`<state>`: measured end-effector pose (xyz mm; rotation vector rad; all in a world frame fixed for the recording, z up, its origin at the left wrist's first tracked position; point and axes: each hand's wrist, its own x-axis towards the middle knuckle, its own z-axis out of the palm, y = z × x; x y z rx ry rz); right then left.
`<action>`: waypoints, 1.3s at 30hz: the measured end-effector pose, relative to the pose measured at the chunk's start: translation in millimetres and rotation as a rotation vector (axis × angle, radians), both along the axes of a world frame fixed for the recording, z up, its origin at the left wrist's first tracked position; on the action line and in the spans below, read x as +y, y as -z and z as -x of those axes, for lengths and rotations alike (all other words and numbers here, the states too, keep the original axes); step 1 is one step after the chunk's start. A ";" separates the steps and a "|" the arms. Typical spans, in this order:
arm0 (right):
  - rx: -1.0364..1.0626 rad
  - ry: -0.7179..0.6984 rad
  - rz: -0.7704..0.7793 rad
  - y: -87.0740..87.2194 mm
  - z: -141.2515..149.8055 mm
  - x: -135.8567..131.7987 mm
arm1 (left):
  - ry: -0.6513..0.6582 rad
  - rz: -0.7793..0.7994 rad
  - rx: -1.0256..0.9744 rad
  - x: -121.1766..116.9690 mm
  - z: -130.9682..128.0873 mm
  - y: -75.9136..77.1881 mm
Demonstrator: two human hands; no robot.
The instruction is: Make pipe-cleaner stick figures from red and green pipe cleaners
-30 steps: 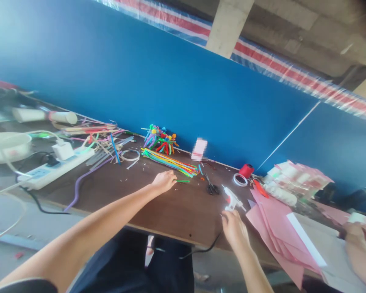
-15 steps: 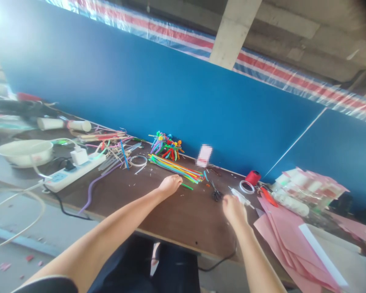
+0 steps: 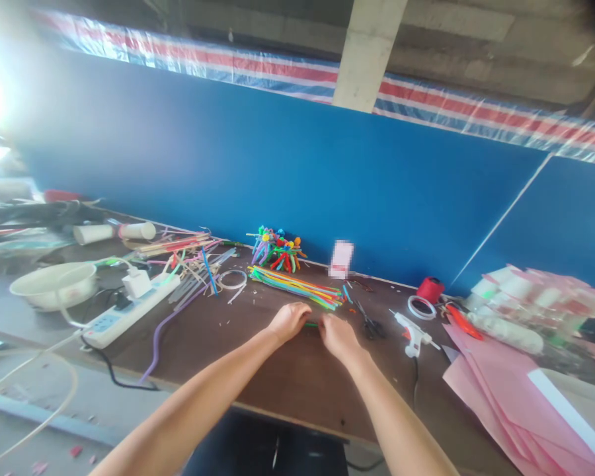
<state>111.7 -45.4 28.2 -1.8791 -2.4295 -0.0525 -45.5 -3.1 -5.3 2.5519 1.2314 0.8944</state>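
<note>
Head view: looking down on a brown table (image 3: 277,390) before a blue panel (image 3: 297,165).
Left hand (image 3: 290,322): nearly closed, pinching a short green stem (image 3: 311,324) at the fingertips.
Right hand (image 3: 338,335): curled at the stem's right end; cannot tell whether gripping.
Stem position: between both hands, mostly hidden, just nearer than the bundle.
Bundle of coloured stems (image 3: 297,284): lying beyond the hands.
Scissors (image 3: 369,322): resting right of the right hand.
Glue gun (image 3: 412,335): lying farther right.
Power strip (image 3: 133,314): set at left.
</note>
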 end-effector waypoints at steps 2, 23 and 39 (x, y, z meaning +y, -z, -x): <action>0.006 0.014 0.016 0.8 -2.9 2.5 | -0.012 0.011 0.002 0.7 0.0 0.3; 0.092 0.133 0.046 -3.8 -3.7 -3.5 | -0.167 -0.001 0.064 -1.0 0.8 -0.8; 0.216 0.539 -0.115 -3.2 -82.5 16.9 | -0.265 -0.035 0.280 51.6 10.9 -14.4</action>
